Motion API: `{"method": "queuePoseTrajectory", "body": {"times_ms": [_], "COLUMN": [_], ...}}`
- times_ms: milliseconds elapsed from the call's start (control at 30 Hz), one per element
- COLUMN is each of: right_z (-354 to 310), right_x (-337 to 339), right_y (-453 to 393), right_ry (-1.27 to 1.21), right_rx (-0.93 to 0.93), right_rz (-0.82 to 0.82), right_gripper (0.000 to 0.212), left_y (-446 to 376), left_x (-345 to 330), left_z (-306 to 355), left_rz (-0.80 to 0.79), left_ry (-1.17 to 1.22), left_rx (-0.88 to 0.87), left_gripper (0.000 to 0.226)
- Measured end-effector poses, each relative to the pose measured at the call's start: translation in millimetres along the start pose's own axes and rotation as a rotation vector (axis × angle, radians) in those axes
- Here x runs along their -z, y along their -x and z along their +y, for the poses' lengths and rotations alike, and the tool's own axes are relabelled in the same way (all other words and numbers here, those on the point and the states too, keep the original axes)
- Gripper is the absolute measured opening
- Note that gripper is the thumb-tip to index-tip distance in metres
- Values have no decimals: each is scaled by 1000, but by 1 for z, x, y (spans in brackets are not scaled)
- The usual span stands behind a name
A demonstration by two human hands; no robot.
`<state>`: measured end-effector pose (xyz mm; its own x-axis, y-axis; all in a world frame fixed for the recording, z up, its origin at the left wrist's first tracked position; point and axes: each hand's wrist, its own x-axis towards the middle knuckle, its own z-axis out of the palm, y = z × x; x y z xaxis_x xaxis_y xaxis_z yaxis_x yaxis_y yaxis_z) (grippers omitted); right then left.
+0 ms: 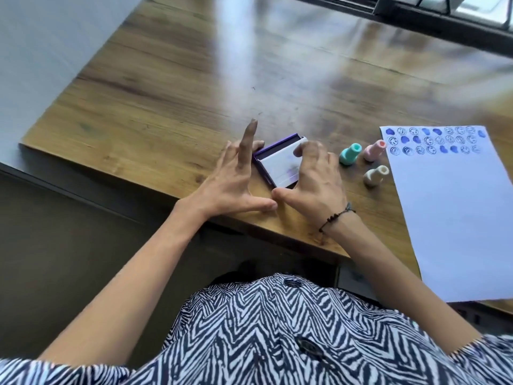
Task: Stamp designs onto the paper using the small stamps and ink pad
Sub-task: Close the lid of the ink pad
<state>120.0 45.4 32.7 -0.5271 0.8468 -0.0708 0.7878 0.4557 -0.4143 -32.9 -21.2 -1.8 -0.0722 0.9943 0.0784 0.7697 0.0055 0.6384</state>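
Observation:
A purple ink pad (274, 162) with a clear lid lies on the wooden table (172, 107) between my hands. My left hand (233, 176) touches its left side, fingers spread, index finger raised. Curled over the pad's right end, my right hand (313, 176) grips the lid. Three small stamps lie on their sides to the right: a teal stamp (350, 153), a pink stamp (374, 150) and a cream stamp (376, 175). Further right, the white paper (455, 212) has three rows of blue stamped faces and blobs along its top.
The table's near edge runs diagonally just below my wrists. A dark window frame (444, 18) lines the far right of the table. The paper's lower corner overhangs the table edge. My striped shirt (277, 337) fills the bottom of the view.

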Motion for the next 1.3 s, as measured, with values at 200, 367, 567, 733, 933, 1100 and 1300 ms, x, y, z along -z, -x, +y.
{"method": "queuePoseTrajectory", "body": {"times_ms": [200,367,567,733,933,1100,1300], "right_z": [-2,-1,-3,-9,-11,-10,-2], "right_x": [-5,-7,-10,-11,-9,-6,-1], "right_y": [5,5,2,-7,-14,-9,6], "right_ry": [14,38,92,58,39,-8,-13], "right_rx": [-13,-26,-16,-17,-12,-10,5], "right_rz": [16,6,1,-1,-44,-33,32], "right_gripper": [72,73,66,56,46,48,52], "left_y": [-1,-1,-1,-1,-2,-3,-2], "left_x": [0,0,1,0,3,3,4], "left_z": [2,3,4,5,7,8,7], "left_rz": [-4,-12,-9,5,-2,-21,-33], "left_ry": [0,-8,5,77,175,169,123], "left_rx": [15,22,30,54,121,125,111], "left_gripper": [134,134,133,132,131,131,135]}}
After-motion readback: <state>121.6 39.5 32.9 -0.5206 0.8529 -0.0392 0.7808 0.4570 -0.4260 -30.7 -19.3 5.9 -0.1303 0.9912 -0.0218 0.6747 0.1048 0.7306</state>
